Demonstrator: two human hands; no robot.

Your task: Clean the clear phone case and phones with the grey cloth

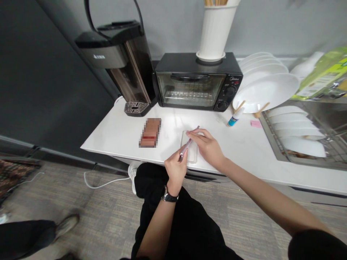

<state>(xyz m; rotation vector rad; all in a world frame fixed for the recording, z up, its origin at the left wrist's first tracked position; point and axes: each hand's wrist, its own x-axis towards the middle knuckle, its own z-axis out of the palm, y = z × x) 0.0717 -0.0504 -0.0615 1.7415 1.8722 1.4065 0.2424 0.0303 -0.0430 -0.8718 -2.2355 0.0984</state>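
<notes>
A slim pinkish phone (187, 145), seen nearly edge-on, is held slantwise above the counter between both hands. My left hand (175, 167) is closed around its lower end, where a dark, shiny part sticks out. The fingers of my right hand (207, 146) pinch its upper end from the right. Under the hands lies a clear phone case (192, 159), flat on the white counter (127, 144) and partly covered by the hands and phone.
A blurred-out brownish rectangle (150, 133) lies to the left. Behind stand a hot-water dispenser (130, 72) and a toaster oven (189, 90) with a white utensil holder (215, 32) on top. To the right are a small bottle (235, 117), a pink note (256, 124) and racked dishes (271, 90).
</notes>
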